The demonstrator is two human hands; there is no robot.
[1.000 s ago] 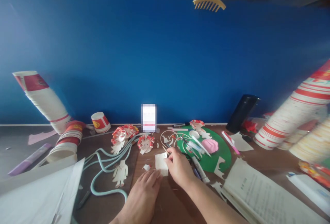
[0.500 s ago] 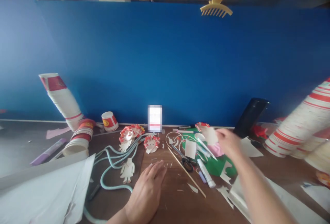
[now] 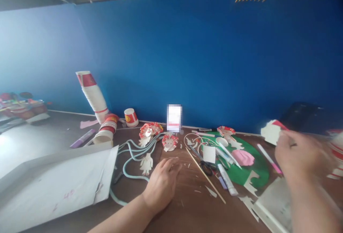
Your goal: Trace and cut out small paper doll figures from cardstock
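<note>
My right hand pinches a white paper piece with a red edge, raised above the table's right side. Flat on the brown table rests my left hand, its fingers slightly apart and nothing under them that I can see. Just left of it lie a white paper figure cutout and a light blue cord. Beyond its fingertips is a round red-and-white paper piece. Black-handled scissors and a thin wooden stick lie between my hands.
A green sheet carries pens, a pink paper piece and scraps. At left stand stacked paper cups and a lone cup, behind a white board. A blue partition closes off the back.
My right hand has moved right, away from the green sheet, with a white paper piece now lifted in it. My left hand stays on the table. The view has turned left.
</note>
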